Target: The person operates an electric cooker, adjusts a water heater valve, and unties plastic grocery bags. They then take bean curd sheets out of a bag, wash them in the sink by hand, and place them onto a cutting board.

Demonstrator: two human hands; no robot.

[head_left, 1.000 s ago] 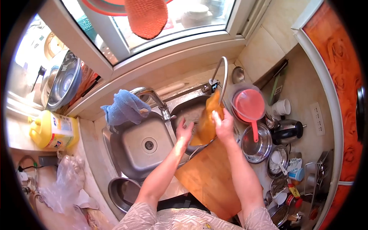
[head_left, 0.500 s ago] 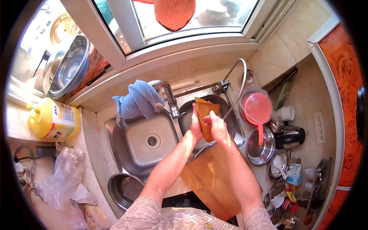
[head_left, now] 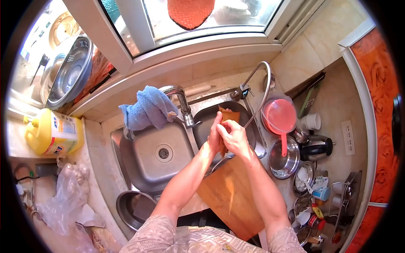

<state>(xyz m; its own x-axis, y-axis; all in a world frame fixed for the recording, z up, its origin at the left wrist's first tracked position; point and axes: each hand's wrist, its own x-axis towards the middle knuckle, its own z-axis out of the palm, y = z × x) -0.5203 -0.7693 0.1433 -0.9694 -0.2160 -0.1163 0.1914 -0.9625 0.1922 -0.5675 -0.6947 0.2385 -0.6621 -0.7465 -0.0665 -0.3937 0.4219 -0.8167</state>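
Over the right sink basin (head_left: 202, 139), both hands are at a flat orange-brown piece (head_left: 230, 116) that looks like a folded paper packet; its exact kind is unclear. My left hand (head_left: 214, 135) is closed around its left side, thumb upward. Across its front lies my right hand (head_left: 234, 137), fingers bent and pinching near its middle, so much of the piece is hidden. Its top edge shows above the hands, and a narrow lower end shows between them. Beneath my right forearm, a wooden cutting board (head_left: 228, 198) rests over the counter's front edge.
A blue towel (head_left: 147, 109) hangs over the faucet (head_left: 183, 105), beside the left basin (head_left: 145, 162). A curved spout (head_left: 266, 80) arches near my right hand. Right of it are a pink strainer (head_left: 280, 116), a steel bowl (head_left: 283, 162) and a kettle (head_left: 316, 147). A steel pot (head_left: 126, 206) stands front left.
My right hand has shifted left and up across the orange-brown piece, covering more of it. The piece looks narrower, turned or folded between the hands. The view has shifted slightly.
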